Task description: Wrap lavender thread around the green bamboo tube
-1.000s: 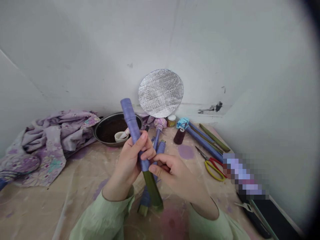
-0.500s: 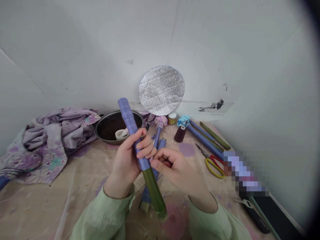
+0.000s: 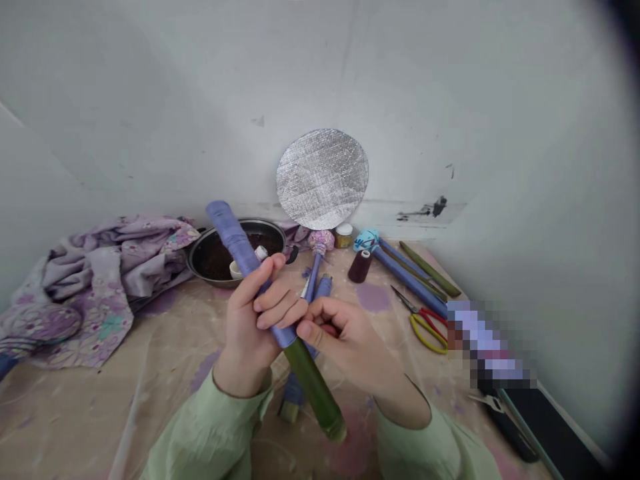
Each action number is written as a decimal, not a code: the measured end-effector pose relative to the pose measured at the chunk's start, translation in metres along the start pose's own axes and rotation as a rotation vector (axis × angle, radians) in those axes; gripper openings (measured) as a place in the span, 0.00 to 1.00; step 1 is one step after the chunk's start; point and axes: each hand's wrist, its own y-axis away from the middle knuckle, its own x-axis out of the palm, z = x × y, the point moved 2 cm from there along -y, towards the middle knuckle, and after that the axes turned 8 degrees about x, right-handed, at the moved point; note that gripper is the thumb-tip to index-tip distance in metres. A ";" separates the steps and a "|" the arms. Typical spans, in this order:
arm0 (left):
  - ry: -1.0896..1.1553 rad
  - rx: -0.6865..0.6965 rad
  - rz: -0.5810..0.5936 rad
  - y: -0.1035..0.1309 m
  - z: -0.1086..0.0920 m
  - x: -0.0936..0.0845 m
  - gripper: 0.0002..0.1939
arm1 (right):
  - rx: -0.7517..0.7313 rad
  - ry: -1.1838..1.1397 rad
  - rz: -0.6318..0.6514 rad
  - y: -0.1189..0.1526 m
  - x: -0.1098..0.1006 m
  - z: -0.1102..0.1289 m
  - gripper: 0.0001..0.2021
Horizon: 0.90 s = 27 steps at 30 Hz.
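My left hand [image 3: 250,333] is wrapped round a green bamboo stick [image 3: 313,380], held tilted above the table. Purple tape [image 3: 233,237] covers the stick's upper part and ends just below my fingers; the lower end is bare green. Close against those fingertips, my right hand [image 3: 360,353] is closed in a pinch, and what lies between its fingers is hidden. Beneath the stick, another purple-wrapped stick [image 3: 294,390] lies on the table, partly covered by my hands.
A dark pan [image 3: 200,270] with a white cup [image 3: 235,269] in it stands behind. Floral cloth [image 3: 115,287] is heaped left. Rightward are a thread cone [image 3: 360,268], scissors [image 3: 425,327], wrapped sticks [image 3: 413,275] and a phone [image 3: 550,427]. A silver disc [image 3: 323,177] leans near the wall.
The stick has tilted further, its wrapped top swinging left and its bare end moving right. My left fingers have turned with it; my right hand stays pinched close by.
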 end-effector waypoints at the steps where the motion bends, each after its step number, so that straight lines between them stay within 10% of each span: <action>1: -0.005 0.004 0.003 0.000 0.000 0.000 0.06 | 0.001 0.002 -0.004 0.000 0.000 0.000 0.15; 27: 0.002 0.221 0.319 0.000 0.005 -0.006 0.18 | 0.032 -0.063 0.069 -0.007 -0.001 -0.015 0.27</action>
